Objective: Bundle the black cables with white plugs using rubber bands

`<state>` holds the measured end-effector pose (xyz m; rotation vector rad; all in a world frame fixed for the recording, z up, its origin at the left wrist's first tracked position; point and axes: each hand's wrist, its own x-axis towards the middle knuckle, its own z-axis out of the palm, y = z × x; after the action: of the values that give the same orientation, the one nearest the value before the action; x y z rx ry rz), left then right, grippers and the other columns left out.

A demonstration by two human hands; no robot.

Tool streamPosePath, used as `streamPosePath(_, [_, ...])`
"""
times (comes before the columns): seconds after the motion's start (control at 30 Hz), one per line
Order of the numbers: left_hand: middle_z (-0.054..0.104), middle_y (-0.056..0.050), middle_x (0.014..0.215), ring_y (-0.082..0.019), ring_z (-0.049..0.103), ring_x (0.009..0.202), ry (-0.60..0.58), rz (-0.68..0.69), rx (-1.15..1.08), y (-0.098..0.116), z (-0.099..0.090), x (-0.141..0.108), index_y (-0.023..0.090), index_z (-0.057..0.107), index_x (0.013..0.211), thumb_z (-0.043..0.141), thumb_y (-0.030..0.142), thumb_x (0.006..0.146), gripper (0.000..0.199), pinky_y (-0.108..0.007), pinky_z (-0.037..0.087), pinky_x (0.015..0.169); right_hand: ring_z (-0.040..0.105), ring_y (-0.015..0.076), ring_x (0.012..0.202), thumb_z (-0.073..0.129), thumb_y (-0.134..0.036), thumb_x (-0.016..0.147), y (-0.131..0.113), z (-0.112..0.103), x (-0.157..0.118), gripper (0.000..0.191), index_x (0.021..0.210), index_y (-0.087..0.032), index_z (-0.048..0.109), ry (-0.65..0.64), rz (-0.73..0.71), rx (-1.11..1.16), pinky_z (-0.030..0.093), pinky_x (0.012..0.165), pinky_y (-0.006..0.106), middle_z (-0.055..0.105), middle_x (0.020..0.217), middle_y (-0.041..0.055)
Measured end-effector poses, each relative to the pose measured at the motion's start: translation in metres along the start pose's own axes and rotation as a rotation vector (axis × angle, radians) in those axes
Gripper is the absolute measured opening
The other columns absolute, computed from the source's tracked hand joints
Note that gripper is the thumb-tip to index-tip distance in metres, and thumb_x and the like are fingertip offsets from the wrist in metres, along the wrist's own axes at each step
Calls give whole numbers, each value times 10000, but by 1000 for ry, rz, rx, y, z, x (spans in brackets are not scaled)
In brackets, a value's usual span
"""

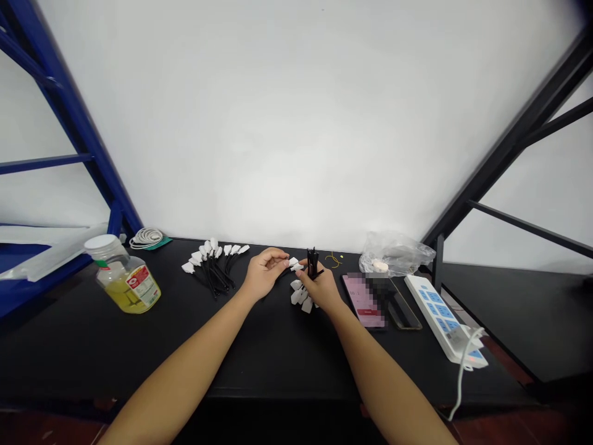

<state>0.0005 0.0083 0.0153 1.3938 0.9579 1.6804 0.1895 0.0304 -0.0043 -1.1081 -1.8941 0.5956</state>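
My right hand [320, 285] is closed around a bunch of short black cables [312, 262]. Their dark ends point up and their flat white ends [303, 300] hang below the fingers. Just left of it, my left hand [267, 272] pinches a single short black cable with a white end [293, 262], which touches or nearly touches the right fingertips. Its exact grip point is partly hidden by the fingers. On the black table to the left lies a loose pile of similar white-ended cables [210, 262], fanned out with white ends toward the wall.
A clear jar with yellow liquid [130, 281] and a coiled white cable [146, 238] stand at left. Two phones [364, 303] [404, 306], a clear plastic bag [393, 253] and a white power strip [442, 315] lie at right. Yellow bits [333, 258] lie near the wall.
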Motion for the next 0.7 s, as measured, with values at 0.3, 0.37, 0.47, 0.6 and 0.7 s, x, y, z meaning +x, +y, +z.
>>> streamPosePath(0.3, [725, -85, 999, -154, 682, 684, -164, -212, -272, 2, 6, -5, 161, 635, 1104, 824, 451, 717, 520, -334, 569, 698, 654, 192, 822, 613, -321, 888, -12, 0, -6, 113, 946, -241, 669, -138, -189, -33, 520, 744, 308, 700, 902, 39])
streamPosePath(0.37, [709, -98, 1072, -132, 656, 644, -108, -255, -219, -8, 1, 0, 175, 595, 1209, 766, 493, 761, 575, -312, 547, 655, 650, 199, 853, 561, -307, 910, -12, -1, -5, 104, 918, -238, 639, -79, -194, -86, 519, 771, 319, 689, 925, 51])
streamPosePath(0.47, [691, -52, 872, -125, 585, 599, 23, -168, 196, -24, -14, 8, 161, 669, 1045, 665, 499, 823, 404, -282, 475, 614, 646, 198, 785, 520, -347, 938, -9, -1, -4, 145, 900, -237, 606, -13, -126, -134, 510, 738, 319, 673, 845, 42])
streamPosePath(0.6, [665, -25, 758, -181, 603, 692, -216, -83, 776, -37, -32, 11, 216, 716, 861, 648, 451, 836, 245, -293, 433, 659, 659, 198, 724, 516, -366, 941, -4, -1, -2, 170, 1025, -247, 604, 27, -49, -116, 493, 678, 303, 688, 804, 22])
streamPosePath(0.7, [713, -41, 840, -223, 645, 752, -370, -189, 992, -39, -34, 7, 239, 724, 945, 691, 453, 799, 261, -300, 432, 658, 667, 195, 712, 524, -353, 935, -4, -1, -2, 187, 1074, -255, 603, 21, -45, -114, 486, 671, 297, 701, 809, 16])
